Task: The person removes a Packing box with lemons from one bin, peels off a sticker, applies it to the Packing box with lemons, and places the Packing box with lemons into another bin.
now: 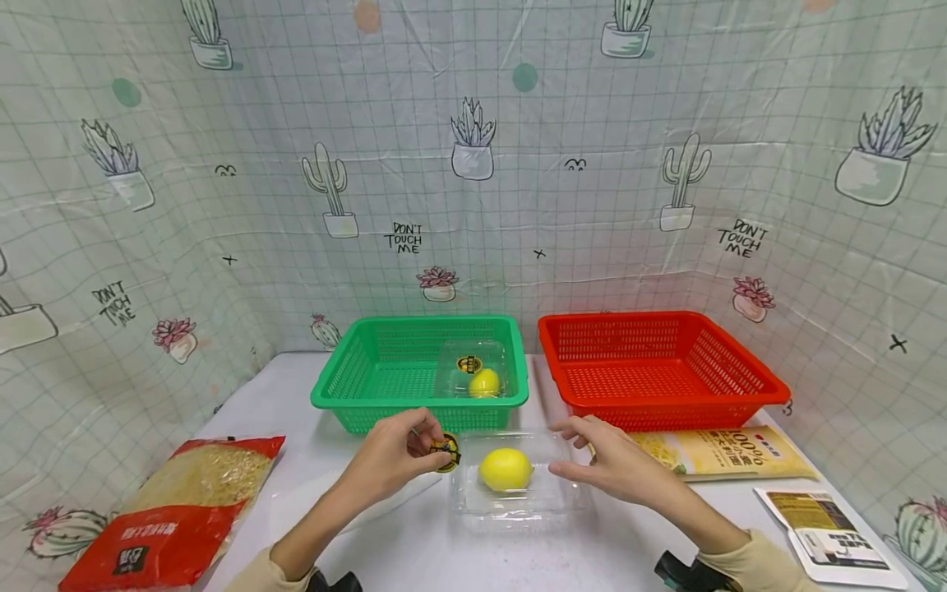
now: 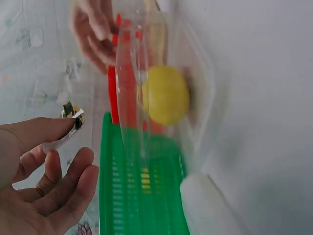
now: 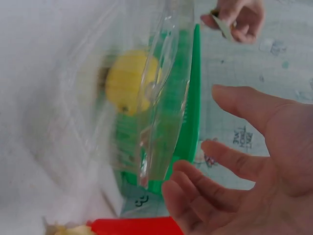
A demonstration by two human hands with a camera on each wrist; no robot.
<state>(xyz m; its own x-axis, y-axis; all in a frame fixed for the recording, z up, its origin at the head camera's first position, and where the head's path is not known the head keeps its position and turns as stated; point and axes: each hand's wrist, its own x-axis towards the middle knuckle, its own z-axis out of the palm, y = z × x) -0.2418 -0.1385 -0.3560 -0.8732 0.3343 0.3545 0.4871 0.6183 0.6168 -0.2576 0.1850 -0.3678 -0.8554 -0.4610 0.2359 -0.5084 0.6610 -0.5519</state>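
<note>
Left hand (image 1: 395, 454) pinches a sticker (image 1: 449, 450), right hand (image 1: 612, 464) spreads wide, boxed lemon (image 1: 506, 469) between both.

Toward the back of the white table (image 1: 547, 567) stand a green basket (image 1: 414, 403) and, just right of it, a red basket (image 1: 666, 404). Before them, near the middle, sits a clear box (image 1: 510, 520), with a pale, indistinct item (image 1: 403, 500) to its left. A red bag (image 1: 177, 518) lies at the left, a yellow bag (image 1: 732, 456) and a white pouch (image 1: 829, 538) at the right.
</note>
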